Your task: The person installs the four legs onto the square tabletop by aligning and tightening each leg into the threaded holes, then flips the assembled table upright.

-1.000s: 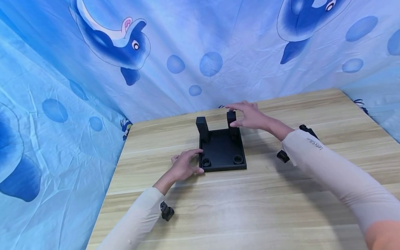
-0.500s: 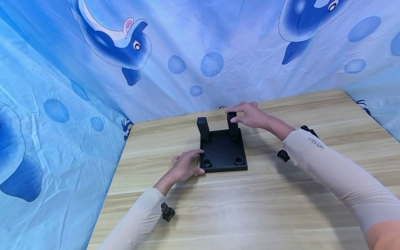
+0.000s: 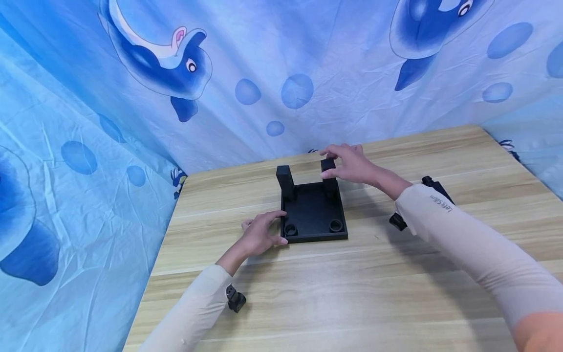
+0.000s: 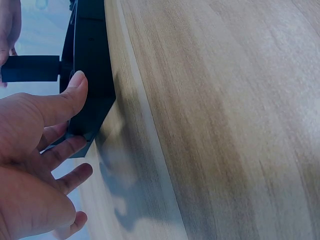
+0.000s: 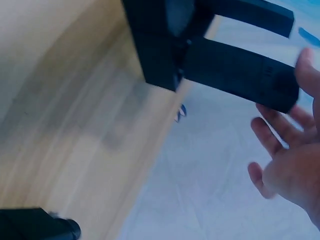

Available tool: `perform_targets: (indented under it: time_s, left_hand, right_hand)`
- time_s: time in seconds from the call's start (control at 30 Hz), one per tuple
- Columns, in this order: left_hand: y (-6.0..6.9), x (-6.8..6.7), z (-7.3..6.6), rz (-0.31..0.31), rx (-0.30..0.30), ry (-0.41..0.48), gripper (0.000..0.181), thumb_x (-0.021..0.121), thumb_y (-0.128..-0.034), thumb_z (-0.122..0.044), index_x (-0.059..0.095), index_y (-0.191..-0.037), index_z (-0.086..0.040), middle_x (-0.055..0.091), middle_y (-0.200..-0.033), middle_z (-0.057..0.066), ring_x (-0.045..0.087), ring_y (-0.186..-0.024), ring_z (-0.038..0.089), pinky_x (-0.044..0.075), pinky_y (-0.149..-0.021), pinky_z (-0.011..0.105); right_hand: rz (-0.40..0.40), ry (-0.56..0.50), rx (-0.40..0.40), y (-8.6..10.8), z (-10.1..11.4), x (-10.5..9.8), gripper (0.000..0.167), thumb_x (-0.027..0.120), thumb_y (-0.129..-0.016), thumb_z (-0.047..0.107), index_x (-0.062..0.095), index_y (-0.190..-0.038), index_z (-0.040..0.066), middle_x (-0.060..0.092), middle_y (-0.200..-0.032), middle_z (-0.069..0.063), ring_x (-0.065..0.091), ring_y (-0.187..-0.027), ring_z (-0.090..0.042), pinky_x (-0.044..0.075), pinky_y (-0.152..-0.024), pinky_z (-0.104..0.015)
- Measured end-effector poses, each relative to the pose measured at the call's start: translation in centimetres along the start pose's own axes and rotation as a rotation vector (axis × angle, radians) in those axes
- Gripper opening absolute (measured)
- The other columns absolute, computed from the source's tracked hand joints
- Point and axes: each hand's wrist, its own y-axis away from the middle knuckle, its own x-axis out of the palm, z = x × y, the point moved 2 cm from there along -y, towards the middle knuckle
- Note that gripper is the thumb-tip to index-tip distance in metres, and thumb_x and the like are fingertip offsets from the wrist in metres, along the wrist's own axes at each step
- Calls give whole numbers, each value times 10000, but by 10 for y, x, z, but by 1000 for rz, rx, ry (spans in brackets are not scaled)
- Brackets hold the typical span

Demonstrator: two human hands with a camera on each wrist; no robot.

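A black square base (image 3: pixel 312 210) with a raised rim lies on the table, looking like an upturned miniature tabletop. My left hand (image 3: pixel 258 235) holds its left side near the front corner, thumb at the front wall, fingers along the side. Two black block legs rise from the back corners: a left leg (image 3: pixel 286 182) and a right leg (image 3: pixel 330 187). With thumb and fingers, my right hand (image 3: pixel 353 165) grips the top of the right leg. In the right wrist view that leg (image 5: pixel 240 72) meets the base at its corner. Round sockets (image 3: pixel 336 225) show at both front corners.
A loose black piece (image 3: pixel 235 298) lies beside the left sleeve. Near the right forearm are another black piece (image 3: pixel 398 221) and a longer one (image 3: pixel 437 188), partly hidden by the sleeve. A blue dolphin-print curtain (image 3: pixel 272 58) hangs behind the wooden table (image 3: pixel 316 293).
My right fingers and thumb have shifted around the right leg's top, which now looks slightly turned and a little further right. My left hand and the base have stayed put.
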Motion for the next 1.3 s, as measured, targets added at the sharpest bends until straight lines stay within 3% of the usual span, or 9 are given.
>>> perform_targets:
  time_s: [0.07,0.17,0.33,0.6,0.77,0.87,1.0,1.1,1.3]
  left_hand:
    - [0,0,0,-3,-1,-1,701,820,-757,-225,521,-1388,-171,521,-1408,29,443,-1301,289,121,-984,575]
    - [0,0,1,-8,-3,-2,700,822,-755,-224,524,-1386,-174,522,-1408,21,443,-1300,288,124,-982,574]
    - [1,0,1,-10,0,2,699,825,-752,-223,527,-1383,-173,525,-1405,23,446,-1297,290,126,-975,572]
    - [1,1,2,-10,15,-1,697,820,-760,-229,522,-1387,-171,530,-1398,38,451,-1294,282,134,-976,568]
    - [-1,0,3,-5,12,9,695,816,-767,-230,516,-1392,-180,517,-1410,33,438,-1295,280,127,-978,552]
    - [-1,0,3,-1,8,14,696,815,-769,-226,512,-1394,-179,513,-1415,33,428,-1299,283,120,-984,550]
    - [-1,0,3,4,5,12,699,814,-770,-226,509,-1397,-176,508,-1420,32,419,-1306,285,116,-984,555]
    - [0,0,3,3,5,14,700,816,-768,-225,510,-1396,-176,506,-1422,33,417,-1309,285,119,-979,555]
    - [0,1,3,2,4,15,700,819,-764,-223,514,-1392,-175,510,-1417,38,426,-1307,284,126,-975,550]
  right_hand:
    - [62,0,-18,0,0,-4,552,727,-871,216,528,-1379,136,578,-1293,-116,415,-1226,-329,137,-942,-547]
    - [135,12,-55,1,1,-11,555,674,-905,143,490,-1427,173,517,-1399,-107,337,-1309,-364,135,-916,-550]
    - [171,35,-96,3,4,-17,497,654,-902,74,555,-1377,181,556,-1357,-87,375,-1274,-326,130,-876,-530]
    - [71,26,-48,2,2,-11,389,697,-888,176,641,-1268,114,620,-1257,-89,447,-1188,-295,132,-929,-530]
    - [-14,56,-3,2,-1,-5,291,718,-878,287,629,-1076,94,621,-1009,-62,484,-998,-265,149,-932,-523]
    - [-5,80,19,2,-1,-5,307,716,-873,331,589,-1035,103,588,-927,-43,465,-930,-263,152,-914,-521]
    - [89,62,29,2,-3,-11,435,704,-884,324,575,-1239,108,623,-1117,-96,470,-1074,-295,139,-953,-545]
    - [146,31,15,3,-5,-17,538,701,-892,225,514,-1391,151,585,-1289,-105,438,-1202,-307,113,-981,-562]
    - [188,5,-18,4,-3,-23,496,657,-907,76,554,-1378,191,539,-1390,-69,385,-1303,-323,91,-988,-571]
